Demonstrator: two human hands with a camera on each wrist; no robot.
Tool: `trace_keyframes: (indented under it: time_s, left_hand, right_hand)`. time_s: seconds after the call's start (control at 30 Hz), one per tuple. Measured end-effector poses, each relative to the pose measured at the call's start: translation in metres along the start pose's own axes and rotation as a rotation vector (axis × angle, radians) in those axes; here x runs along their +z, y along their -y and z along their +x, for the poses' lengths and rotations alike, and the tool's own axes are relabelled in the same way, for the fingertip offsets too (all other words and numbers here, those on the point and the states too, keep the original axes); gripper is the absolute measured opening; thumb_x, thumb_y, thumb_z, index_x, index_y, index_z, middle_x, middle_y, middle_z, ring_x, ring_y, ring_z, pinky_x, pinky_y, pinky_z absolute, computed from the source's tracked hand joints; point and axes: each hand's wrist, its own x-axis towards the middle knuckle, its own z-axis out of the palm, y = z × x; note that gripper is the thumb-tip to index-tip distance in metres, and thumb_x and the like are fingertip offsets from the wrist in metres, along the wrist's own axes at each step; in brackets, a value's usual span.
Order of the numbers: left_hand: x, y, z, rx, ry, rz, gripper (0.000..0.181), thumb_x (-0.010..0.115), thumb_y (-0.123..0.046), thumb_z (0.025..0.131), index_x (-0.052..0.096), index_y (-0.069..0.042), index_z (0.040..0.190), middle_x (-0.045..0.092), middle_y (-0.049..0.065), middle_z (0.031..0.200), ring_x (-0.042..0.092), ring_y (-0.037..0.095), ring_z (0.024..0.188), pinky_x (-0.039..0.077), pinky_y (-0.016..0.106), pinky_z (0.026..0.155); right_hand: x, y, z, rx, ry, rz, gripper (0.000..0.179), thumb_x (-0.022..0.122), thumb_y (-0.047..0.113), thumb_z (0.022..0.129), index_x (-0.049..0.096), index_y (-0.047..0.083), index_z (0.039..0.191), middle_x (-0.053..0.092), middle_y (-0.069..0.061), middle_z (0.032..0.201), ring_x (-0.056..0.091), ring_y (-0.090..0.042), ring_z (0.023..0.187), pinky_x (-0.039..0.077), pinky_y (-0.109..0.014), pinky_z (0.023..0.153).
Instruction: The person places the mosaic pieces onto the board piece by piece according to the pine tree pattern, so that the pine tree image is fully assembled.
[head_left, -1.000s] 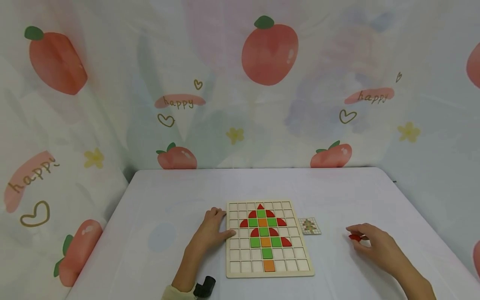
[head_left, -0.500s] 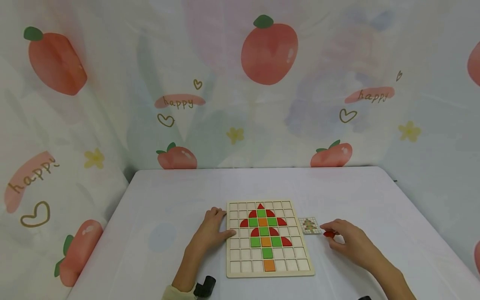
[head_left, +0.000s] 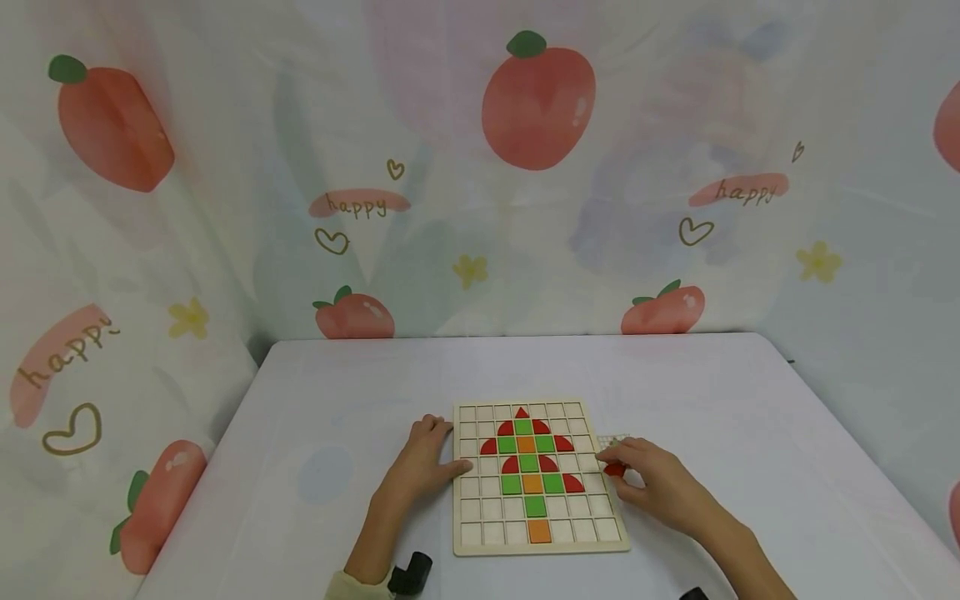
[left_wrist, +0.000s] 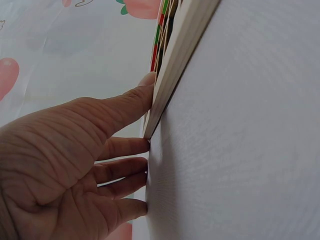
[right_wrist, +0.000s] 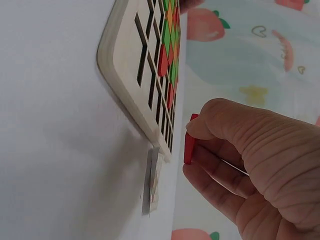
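A wooden grid board (head_left: 542, 550) lies on the white table, its cells partly filled with green and orange square tiles and red curved tiles in a tree shape, topped by a red triangle (head_left: 521, 412). Beside its left edge rests my left hand (head_left: 417, 467), fingers spread loosely, the thumb (left_wrist: 132, 102) against the rim and the other fingertips down on the cloth. Thumb and fingers of my right hand (head_left: 663, 483) pinch a red tile (right_wrist: 190, 140), held up just off the board's right edge. Its full outline is hidden by the fingers.
A small pattern card (head_left: 612, 439) lies against the board's right side, mostly covered by the right hand in the head view. Black wrist camera mounts (head_left: 410, 573) sit low in view. A fruit-print curtain (head_left: 472, 192) hangs behind the table.
My right hand has moved left with the red tile, from the open tablecloth past the card to the board's right edge. The left hand and the board have stayed put.
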Motion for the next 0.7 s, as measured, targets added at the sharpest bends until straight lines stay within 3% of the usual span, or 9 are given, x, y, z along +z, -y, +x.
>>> trace_keyframes:
  time_s: [0.3, 0.7]
  left_hand:
    - [-0.001, -0.001, -0.001, 0.006, -0.005, -0.001, 0.067, 0.085, -0.028, 0.085, 0.057, 0.005, 0.137, 0.054, 0.022, 0.132, 0.049, 0.036, 0.128, 0.048, 0.052, 0.106]
    - [0.0, 0.0, -0.001, 0.01, -0.007, 0.0, 0.067, 0.085, -0.028, 0.086, 0.057, 0.004, 0.138, 0.054, 0.022, 0.133, 0.05, 0.036, 0.128, 0.048, 0.052, 0.106]
  right_hand:
    - [0.012, 0.02, 0.013, -0.09, 0.018, 0.062, 0.033, 0.081, 0.001, 0.083, 0.074, 0.012, 0.113, 0.069, 0.005, 0.105, 0.061, -0.01, 0.092, 0.058, -0.031, 0.083]
    - [0.029, 0.044, 0.03, -0.139, 0.072, 0.116, 0.032, 0.077, 0.001, 0.086, 0.074, 0.011, 0.116, 0.07, 0.003, 0.113, 0.062, -0.015, 0.102, 0.058, -0.035, 0.09]
